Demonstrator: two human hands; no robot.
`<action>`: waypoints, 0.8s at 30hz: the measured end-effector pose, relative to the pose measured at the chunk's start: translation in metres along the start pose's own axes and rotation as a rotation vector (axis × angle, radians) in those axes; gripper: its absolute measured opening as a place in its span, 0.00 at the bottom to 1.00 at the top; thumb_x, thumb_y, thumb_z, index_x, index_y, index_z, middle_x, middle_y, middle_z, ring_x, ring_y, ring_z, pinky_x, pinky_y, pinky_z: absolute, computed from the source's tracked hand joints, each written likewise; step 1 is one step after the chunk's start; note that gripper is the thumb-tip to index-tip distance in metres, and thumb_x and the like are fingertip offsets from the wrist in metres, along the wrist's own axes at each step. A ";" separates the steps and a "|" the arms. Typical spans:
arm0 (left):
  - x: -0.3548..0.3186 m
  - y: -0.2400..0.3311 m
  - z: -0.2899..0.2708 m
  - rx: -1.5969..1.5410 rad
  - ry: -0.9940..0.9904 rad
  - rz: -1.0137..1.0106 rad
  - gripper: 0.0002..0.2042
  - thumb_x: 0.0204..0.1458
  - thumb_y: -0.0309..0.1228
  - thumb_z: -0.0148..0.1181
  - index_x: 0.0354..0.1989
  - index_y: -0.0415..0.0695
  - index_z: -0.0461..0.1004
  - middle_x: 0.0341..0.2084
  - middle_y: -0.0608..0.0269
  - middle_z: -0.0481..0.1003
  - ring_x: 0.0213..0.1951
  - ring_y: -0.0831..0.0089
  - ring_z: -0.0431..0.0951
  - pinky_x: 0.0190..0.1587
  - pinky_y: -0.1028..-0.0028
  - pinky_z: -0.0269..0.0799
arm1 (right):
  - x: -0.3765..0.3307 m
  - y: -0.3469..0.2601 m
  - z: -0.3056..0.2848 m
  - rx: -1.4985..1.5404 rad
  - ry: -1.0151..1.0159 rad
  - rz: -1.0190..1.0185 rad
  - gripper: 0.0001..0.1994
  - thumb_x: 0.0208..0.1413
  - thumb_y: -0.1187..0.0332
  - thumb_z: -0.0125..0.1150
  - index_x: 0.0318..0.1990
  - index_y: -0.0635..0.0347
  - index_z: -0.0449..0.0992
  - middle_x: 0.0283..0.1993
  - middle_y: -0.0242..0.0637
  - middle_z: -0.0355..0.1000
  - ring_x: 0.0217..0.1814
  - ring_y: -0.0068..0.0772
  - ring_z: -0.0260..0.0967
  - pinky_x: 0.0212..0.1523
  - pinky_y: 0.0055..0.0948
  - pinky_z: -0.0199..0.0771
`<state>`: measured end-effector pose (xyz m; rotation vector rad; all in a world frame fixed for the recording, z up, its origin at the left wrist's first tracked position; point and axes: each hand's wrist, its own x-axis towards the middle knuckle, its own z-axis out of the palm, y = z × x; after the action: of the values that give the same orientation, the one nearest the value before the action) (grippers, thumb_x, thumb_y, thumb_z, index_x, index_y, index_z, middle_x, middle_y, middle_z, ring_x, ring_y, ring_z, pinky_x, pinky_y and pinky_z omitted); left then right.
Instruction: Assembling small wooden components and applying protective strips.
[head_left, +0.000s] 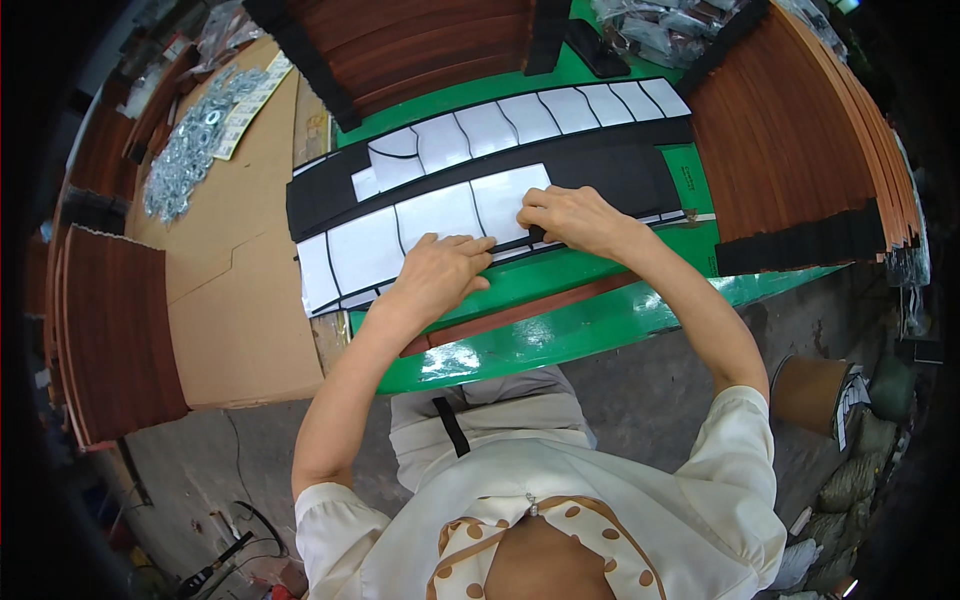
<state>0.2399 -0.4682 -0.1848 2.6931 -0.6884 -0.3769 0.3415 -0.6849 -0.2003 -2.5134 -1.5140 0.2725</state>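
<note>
A long black strip (630, 180) lies across the green work surface, with a row of white rectangular pieces (435, 217) along its near side. Thin black lines or cords cross between the white pieces. My left hand (437, 272) rests on the near edge of this row, fingers stretched out and lying flat. To its right, my right hand (575, 218) is closed at the right end of the white row, its fingers curled down at the black edge. A small dark bit shows under those fingertips, too covered to name. Behind lies a second row of white pieces (485, 128) with similar black lines.
Stacked red-brown wood-grain boards (790, 130) stand at the right, with another stack (430, 50) at the back and more boards (115, 330) at the left. Clear bags of metal parts (200, 135) lie on cardboard (250, 330). A black phone-like object (597, 50) lies at the back.
</note>
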 end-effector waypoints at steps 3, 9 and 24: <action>0.004 0.001 0.004 0.079 -0.046 -0.034 0.17 0.52 0.38 0.55 0.49 0.46 0.72 0.56 0.65 0.68 0.57 0.66 0.67 0.55 0.61 0.62 | -0.002 0.009 -0.018 0.116 -0.114 0.053 0.13 0.41 0.72 0.66 0.33 0.56 0.67 0.42 0.29 0.68 0.44 0.31 0.69 0.39 0.31 0.74; 0.000 0.000 -0.007 -0.132 0.082 -0.017 0.15 0.52 0.33 0.56 0.48 0.45 0.73 0.54 0.61 0.69 0.53 0.62 0.70 0.50 0.62 0.67 | -0.047 0.022 -0.018 1.582 0.507 0.304 0.12 0.50 0.66 0.66 0.35 0.54 0.65 0.41 0.28 0.66 0.45 0.24 0.68 0.51 0.31 0.73; 0.034 0.119 0.013 -0.232 0.850 0.518 0.13 0.32 0.18 0.69 0.30 0.37 0.74 0.26 0.59 0.73 0.21 0.67 0.69 0.24 0.71 0.62 | -0.141 -0.075 0.010 2.257 0.652 0.370 0.09 0.57 0.64 0.58 0.39 0.54 0.67 0.48 0.32 0.68 0.47 0.26 0.68 0.52 0.36 0.72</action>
<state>0.2147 -0.5872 -0.1569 2.0428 -0.9254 0.7242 0.2106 -0.7745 -0.1823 -0.6783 0.0781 0.5845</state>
